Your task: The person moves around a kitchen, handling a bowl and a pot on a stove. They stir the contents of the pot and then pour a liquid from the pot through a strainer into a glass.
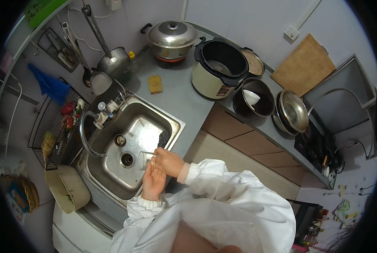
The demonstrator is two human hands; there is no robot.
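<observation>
Both of my hands are together over the near right rim of the stainless steel sink (176, 127). A clear drinking glass (143, 160) lies tilted at my fingers, its round end towards the drain. My right hand (170, 162) is closed around the glass's near part. My left hand (154, 183) is palm up below it, fingertips touching the glass or the right hand; whether it grips anything is hard to tell. The curved metal faucet (84, 132) reaches over the sink from the left. A dark scouring pad (163, 139) lies in the sink's right corner.
A yellow sponge (155, 84) lies on the grey counter behind the sink. Farther back stand a lidded steel pot (172, 39) and an open pressure cooker (212, 80). A dark inner pot (239, 106) and steel bowls (292, 110) are to the right, a beige plastic bin (76, 189) to the left.
</observation>
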